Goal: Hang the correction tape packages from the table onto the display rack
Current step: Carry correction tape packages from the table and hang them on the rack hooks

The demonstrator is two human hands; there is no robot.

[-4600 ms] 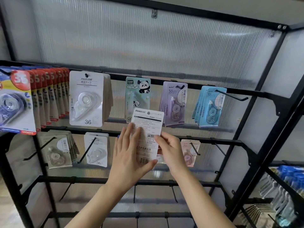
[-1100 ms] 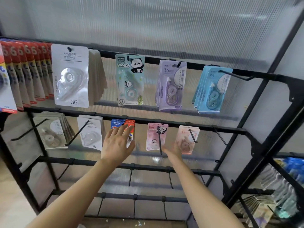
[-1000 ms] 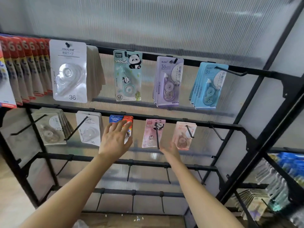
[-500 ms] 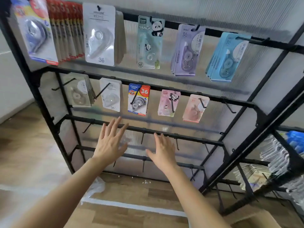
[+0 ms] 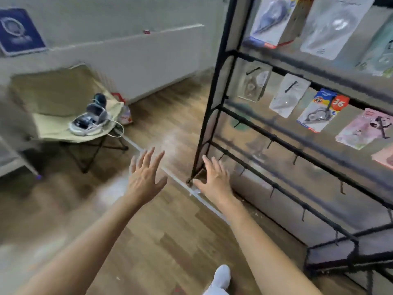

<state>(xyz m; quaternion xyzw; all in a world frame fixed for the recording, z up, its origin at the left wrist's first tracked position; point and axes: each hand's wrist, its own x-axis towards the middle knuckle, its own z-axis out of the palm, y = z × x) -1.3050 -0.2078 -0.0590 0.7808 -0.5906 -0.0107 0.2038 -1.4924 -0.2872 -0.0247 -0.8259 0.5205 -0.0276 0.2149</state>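
1. Head view, hands: the left hand [image 5: 144,177] and right hand [image 5: 214,179] are both held out low over the floor [image 5: 161,241]. The fingers are straight and spread and grip nothing.
2. Head view, rack: the rack [image 5: 214,103] fills the right side, and the right hand is just in front of the foot of its left post. Hung packages [image 5: 321,111] sit on the upper bars, flat faces outward. The hooks [image 5: 294,159] on the lower bars are bare.
3. Head view, task's thing: no loose package shows anywhere. A pale frame [image 5: 12,160] at the left edge may be the table, but too little of it shows to tell. A chair [image 5: 53,116] with shoes [image 5: 91,120] on it stands far left.
4. Judgement: the next step is probably fetching another package. It must lie outside the picture, most likely left, away from the rack.
5. That puts the left hand on the nearer side and the right hand closer to the rack. How the package's long axis lies cannot be told until it comes into sight.
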